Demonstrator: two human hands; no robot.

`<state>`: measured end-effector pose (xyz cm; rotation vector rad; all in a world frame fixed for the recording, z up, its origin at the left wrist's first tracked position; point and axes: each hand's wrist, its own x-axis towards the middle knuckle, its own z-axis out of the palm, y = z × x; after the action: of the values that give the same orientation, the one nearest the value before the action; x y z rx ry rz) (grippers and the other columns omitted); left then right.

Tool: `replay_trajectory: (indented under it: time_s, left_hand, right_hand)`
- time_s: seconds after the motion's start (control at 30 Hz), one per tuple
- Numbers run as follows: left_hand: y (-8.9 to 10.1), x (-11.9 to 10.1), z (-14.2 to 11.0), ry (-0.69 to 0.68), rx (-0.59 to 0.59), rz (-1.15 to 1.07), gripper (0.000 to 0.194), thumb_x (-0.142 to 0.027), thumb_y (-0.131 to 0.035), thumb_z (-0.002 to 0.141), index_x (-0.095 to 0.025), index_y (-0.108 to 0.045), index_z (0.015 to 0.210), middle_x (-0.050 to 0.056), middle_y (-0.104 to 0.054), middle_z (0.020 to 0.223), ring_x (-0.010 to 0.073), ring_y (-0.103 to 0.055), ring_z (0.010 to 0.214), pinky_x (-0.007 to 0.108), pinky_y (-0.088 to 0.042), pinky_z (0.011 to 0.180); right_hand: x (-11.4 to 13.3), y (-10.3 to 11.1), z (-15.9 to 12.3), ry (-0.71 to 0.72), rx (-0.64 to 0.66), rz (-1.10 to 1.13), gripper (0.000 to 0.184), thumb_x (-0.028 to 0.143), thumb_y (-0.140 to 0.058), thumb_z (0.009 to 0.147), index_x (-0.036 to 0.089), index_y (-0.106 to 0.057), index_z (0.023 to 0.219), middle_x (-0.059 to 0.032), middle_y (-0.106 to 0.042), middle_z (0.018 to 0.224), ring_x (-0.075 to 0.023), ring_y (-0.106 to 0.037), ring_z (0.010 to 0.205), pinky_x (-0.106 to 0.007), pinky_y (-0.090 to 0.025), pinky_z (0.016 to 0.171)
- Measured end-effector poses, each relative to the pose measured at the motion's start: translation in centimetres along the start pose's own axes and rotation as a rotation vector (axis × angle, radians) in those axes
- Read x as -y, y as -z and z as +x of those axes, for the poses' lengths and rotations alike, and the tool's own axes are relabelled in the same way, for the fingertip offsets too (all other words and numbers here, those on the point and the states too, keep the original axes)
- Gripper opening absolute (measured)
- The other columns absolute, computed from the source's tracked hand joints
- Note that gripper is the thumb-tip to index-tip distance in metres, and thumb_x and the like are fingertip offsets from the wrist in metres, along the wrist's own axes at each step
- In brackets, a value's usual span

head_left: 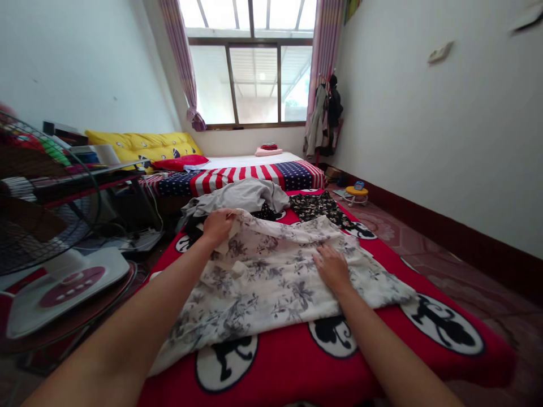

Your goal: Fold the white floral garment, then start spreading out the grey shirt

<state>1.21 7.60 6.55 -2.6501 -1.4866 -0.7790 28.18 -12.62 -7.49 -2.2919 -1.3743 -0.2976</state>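
Observation:
A white garment with grey floral print (271, 288) lies spread across a red blanket (288, 362) with black-and-white round figures. My left hand (218, 227) pinches the garment's far left edge, lifting it slightly. Over on the right, my right hand (331, 268) rests flat on the fabric with its fingers stretched out. Just beyond the garment sits a crumpled grey cloth heap (241, 196). A black floral cloth (320, 209) lies flat to the right of that heap.
An electric fan (63, 282) stands close on the left, beside a cluttered desk (114, 169). Behind is a bed with a striped and starred cover (237, 180). A small yellow stool (356, 192) stands on the floor at right, near clothes hanging on a rack (324, 116).

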Motion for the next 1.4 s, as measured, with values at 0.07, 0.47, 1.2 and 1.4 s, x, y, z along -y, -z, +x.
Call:
replay_trajectory:
  time_s: [0.07, 0.47, 1.2, 1.4]
  left_hand:
    - [1.2, -0.1, -1.0, -0.103, -0.078, -0.086, 0.038, -0.04, -0.042, 0.094, -0.018, -0.07, 0.105, 0.01, -0.072, 0.101, 0.0224, -0.063, 0.092, 0.028, -0.044, 0.078]
    - [-5.7, 1.6, -15.8, -0.239, 0.156, -0.357, 0.029, -0.032, -0.046, 0.087, -0.022, -0.072, 0.096, 0.006, -0.068, 0.089, 0.0223, -0.064, 0.084, 0.03, -0.048, 0.073]
    - [-5.9, 1.9, -15.8, -0.193, 0.042, -0.605, 0.028, -0.036, -0.049, 0.091, -0.021, -0.073, 0.091, 0.005, -0.067, 0.086, 0.0192, -0.062, 0.08, 0.028, -0.049, 0.072]
    - [-5.7, 2.0, -15.7, -0.119, -0.231, -0.606, 0.026, -0.038, -0.053, 0.09, -0.02, -0.07, 0.085, 0.004, -0.068, 0.091, 0.0185, -0.063, 0.082, 0.027, -0.05, 0.076]
  right_hand:
    - [-0.2, 0.0, 0.1, -0.011, -0.015, 0.057, 0.036, 0.03, -0.044, 0.09, 0.016, -0.063, 0.118, -0.0128, -0.057, 0.132, -0.0258, -0.047, 0.125, -0.041, -0.029, 0.105]
    - [-2.2, 1.0, 2.4, -0.211, -0.272, 0.557, 0.027, 0.025, -0.048, 0.077, 0.014, -0.066, 0.094, -0.014, -0.065, 0.104, -0.0221, -0.062, 0.084, -0.036, -0.049, 0.087]
    - [-4.6, 5.3, 15.0, -0.653, 0.044, 0.946, 0.021, 0.011, -0.076, 0.062, 0.014, -0.059, 0.073, 0.0021, -0.058, 0.052, -0.0111, -0.055, 0.044, -0.02, -0.046, 0.04]
    - [-6.9, 9.2, 13.1, -0.599, -0.125, 1.09, 0.008, 0.021, -0.066, 0.077, 0.017, -0.059, 0.079, 0.0006, -0.064, 0.063, -0.0102, -0.062, 0.054, -0.019, -0.05, 0.05]
